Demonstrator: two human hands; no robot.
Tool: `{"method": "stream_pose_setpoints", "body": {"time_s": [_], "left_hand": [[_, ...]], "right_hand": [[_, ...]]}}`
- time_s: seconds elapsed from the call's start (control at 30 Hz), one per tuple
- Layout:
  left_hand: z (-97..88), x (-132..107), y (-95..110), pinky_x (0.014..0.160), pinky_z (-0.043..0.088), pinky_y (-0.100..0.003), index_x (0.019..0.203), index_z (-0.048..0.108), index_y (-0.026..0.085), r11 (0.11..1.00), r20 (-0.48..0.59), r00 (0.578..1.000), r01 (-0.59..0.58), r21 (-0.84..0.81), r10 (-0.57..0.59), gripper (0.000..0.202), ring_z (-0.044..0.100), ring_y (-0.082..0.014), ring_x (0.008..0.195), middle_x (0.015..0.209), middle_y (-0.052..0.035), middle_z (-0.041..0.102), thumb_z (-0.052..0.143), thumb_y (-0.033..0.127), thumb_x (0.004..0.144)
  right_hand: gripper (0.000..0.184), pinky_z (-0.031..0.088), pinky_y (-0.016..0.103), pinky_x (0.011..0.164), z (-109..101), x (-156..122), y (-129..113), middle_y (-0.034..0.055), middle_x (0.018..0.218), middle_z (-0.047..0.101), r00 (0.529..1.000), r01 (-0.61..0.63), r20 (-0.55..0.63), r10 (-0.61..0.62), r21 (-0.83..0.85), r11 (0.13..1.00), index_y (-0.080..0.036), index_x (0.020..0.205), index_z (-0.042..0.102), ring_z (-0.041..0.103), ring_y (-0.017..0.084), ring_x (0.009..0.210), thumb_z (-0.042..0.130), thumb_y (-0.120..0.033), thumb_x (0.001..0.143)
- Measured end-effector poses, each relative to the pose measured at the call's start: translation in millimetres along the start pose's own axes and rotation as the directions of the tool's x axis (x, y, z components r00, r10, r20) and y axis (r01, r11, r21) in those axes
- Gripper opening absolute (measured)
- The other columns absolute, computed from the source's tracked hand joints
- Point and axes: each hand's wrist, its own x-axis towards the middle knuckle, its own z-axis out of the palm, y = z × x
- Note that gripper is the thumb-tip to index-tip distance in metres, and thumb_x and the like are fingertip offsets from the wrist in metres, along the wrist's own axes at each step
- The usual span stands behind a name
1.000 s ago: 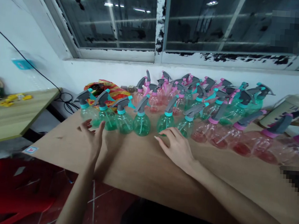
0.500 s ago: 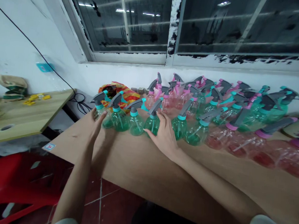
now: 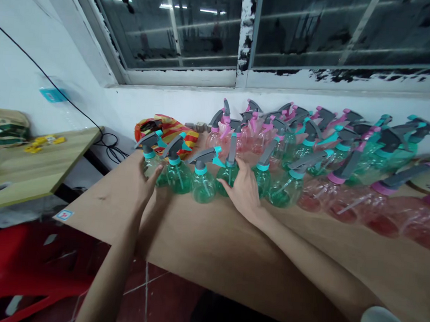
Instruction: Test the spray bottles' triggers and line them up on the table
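Observation:
My left hand [image 3: 148, 182] is curved round the leftmost green spray bottle [image 3: 151, 163], thumb in front and fingers at its far left side. My right hand [image 3: 245, 191] wraps the right side of another green spray bottle [image 3: 231, 172], its thumb across the front. Between the hands stand two more green bottles, a second one [image 3: 178, 177] and a third one [image 3: 204, 185], both upright with grey-and-turquoise trigger heads. Just right of my right hand is a further green bottle [image 3: 263, 178].
Red-tinted spray bottles [image 3: 345, 205] continue the front row rightward, with more bottles [image 3: 307, 142] behind. A red-and-yellow cloth or bag [image 3: 180, 135] lies against the wall. A wooden desk [image 3: 70, 152] and a red stool [image 3: 30, 261] are at the left.
The trigger head of the bottle at my right hand has turned, its lever now pointing up and away. The third bottle sits slightly nearer me. The view has shifted a little.

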Motion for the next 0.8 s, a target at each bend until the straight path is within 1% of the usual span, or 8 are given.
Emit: {"method": "stream_pose_setpoints", "body": {"time_s": [0.17, 0.27, 0.33, 0.37, 0.43, 0.53, 0.63, 0.8], "left_hand": [[4.8, 0.1, -1.5, 0.101, 0.046, -0.051, 0.131, 0.048, 0.022, 1.000, -0.011, 1.000, -0.014, 0.003, 0.014, 0.072, 0.059, -0.0310, 0.118, 0.128, -0.0117, 0.059, 0.073, 0.055, 0.073], [0.6, 0.8, -2.2, 0.100, 0.047, -0.052, 0.131, 0.047, 0.023, 1.000, -0.020, 1.000, -0.015, 0.004, 0.015, 0.071, 0.059, -0.0311, 0.117, 0.127, -0.0113, 0.060, 0.074, 0.054, 0.073], [-2.8, 1.2, -2.6, 0.100, 0.047, -0.052, 0.131, 0.047, 0.023, 1.000, -0.024, 1.000, -0.010, 0.001, 0.010, 0.071, 0.060, -0.0312, 0.116, 0.126, -0.0113, 0.060, 0.074, 0.054, 0.074], [-4.2, 1.3, -2.9, 0.100, 0.047, -0.052, 0.132, 0.047, 0.023, 1.000, -0.027, 1.000, -0.005, 0.000, 0.005, 0.071, 0.059, -0.0314, 0.117, 0.127, -0.0115, 0.060, 0.073, 0.054, 0.074], [-6.2, 1.5, -3.6, 0.102, 0.045, -0.052, 0.132, 0.047, 0.022, 1.000, -0.034, 0.999, 0.008, 0.002, -0.008, 0.072, 0.057, -0.0322, 0.120, 0.130, -0.0123, 0.057, 0.074, 0.054, 0.073], [-7.0, 1.8, -4.6, 0.102, 0.044, -0.054, 0.132, 0.047, 0.022, 1.000, -0.036, 0.999, 0.030, 0.007, -0.030, 0.073, 0.056, -0.0334, 0.120, 0.130, -0.0133, 0.057, 0.074, 0.055, 0.072], [-7.3, 1.5, -4.5, 0.099, 0.046, -0.053, 0.131, 0.048, 0.021, 0.999, -0.032, 0.998, 0.046, 0.008, -0.046, 0.076, 0.058, -0.0335, 0.117, 0.127, -0.0135, 0.059, 0.074, 0.057, 0.070], [-12.6, -0.3, -0.6, 0.098, 0.047, -0.054, 0.130, 0.049, 0.021, 0.998, -0.026, 0.998, 0.056, 0.019, -0.056, 0.076, 0.058, -0.0342, 0.116, 0.130, -0.0134, 0.058, 0.074, 0.057, 0.068]], "right_hand": [[0.065, 0.050, 0.051, 0.094, -2.0, 1.0, 2.6, 0.0246, 0.125, 0.055, 1.000, 0.002, 0.000, -0.002, 0.037, 0.999, -0.006, 0.138, 0.035, 0.055, 0.037, 0.117, 0.064, -0.028, 0.084], [0.063, 0.050, 0.051, 0.093, -13.4, -5.3, 0.4, 0.0249, 0.126, 0.053, 0.999, 0.027, -0.039, -0.025, 0.057, 0.998, -0.007, 0.139, 0.032, 0.052, 0.036, 0.122, 0.060, -0.034, 0.089], [0.057, 0.050, 0.050, 0.092, -25.0, -13.9, -3.3, 0.0261, 0.124, 0.053, 0.998, 0.036, -0.059, -0.033, 0.053, 0.998, -0.005, 0.133, 0.038, 0.052, 0.036, 0.121, 0.058, -0.038, 0.090], [0.052, 0.051, 0.049, 0.090, -30.1, -18.9, -5.7, 0.0252, 0.121, 0.055, 0.999, 0.030, -0.037, -0.028, 0.064, 0.997, -0.006, 0.127, 0.044, 0.055, 0.035, 0.116, 0.057, -0.040, 0.091], [0.039, 0.053, 0.046, 0.083, -35.3, -28.7, -11.6, 0.0199, 0.108, 0.061, 0.993, 0.025, 0.114, -0.040, 0.126, 0.992, -0.010, 0.112, 0.055, 0.061, 0.031, 0.102, 0.055, -0.043, 0.091], [0.021, 0.054, 0.035, 0.070, -25.3, -38.2, -20.8, 0.0079, 0.086, 0.069, 0.922, 0.053, 0.360, -0.143, 0.249, 0.967, -0.017, 0.094, 0.064, 0.066, 0.021, 0.078, 0.059, -0.037, 0.091], [0.014, 0.053, 0.026, 0.065, -3.9, -39.5, -27.6, 0.0028, 0.085, 0.073, 0.878, 0.057, 0.435, -0.199, 0.317, 0.947, -0.020, 0.098, 0.067, 0.067, 0.015, 0.070, 0.064, -0.030, 0.088], [0.017, 0.052, 0.027, 0.065, 14.4, -34.9, -32.4, 0.0047, 0.086, 0.075, 0.870, 0.024, 0.460, -0.178, 0.321, 0.947, -0.020, 0.101, 0.069, 0.069, 0.016, 0.073, 0.059, -0.028, 0.090]]}}
